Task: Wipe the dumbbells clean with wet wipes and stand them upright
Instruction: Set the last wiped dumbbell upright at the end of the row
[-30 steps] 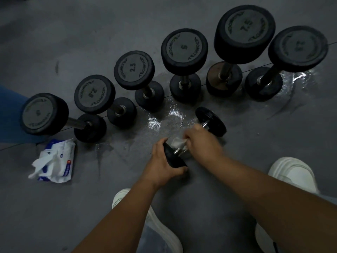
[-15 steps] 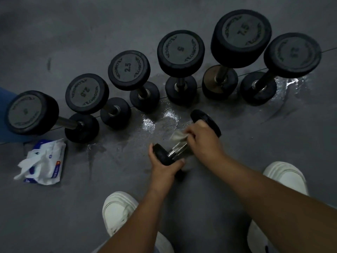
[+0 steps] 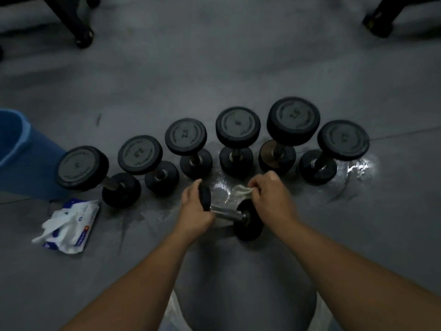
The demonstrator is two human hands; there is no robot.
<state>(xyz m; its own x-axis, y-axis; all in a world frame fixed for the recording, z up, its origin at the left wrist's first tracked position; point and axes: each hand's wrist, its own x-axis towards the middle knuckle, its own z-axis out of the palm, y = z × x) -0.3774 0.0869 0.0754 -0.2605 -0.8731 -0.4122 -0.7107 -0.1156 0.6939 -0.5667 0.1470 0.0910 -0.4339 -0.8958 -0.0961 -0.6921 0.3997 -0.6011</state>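
Observation:
A small black dumbbell [image 3: 247,222] with a metal handle lies on its side on the grey floor in front of me. My left hand [image 3: 194,207] grips its left head. My right hand [image 3: 270,195] pinches a crumpled wet wipe [image 3: 242,191] just above the dumbbell's right head. Behind them, several black dumbbells [image 3: 237,126] stand upright in a row across the floor.
An opened pack of wet wipes [image 3: 69,225] lies on the floor at the left. A blue bucket [image 3: 21,154] stands at the far left. Wet patches [image 3: 358,166] shine on the floor near the row. Dark equipment legs [image 3: 78,27] stand at the back.
The small dumbbell has swung from a diagonal to lie nearly level. My right hand has lifted the wipe off the handle to above the right head. The view has tilted up.

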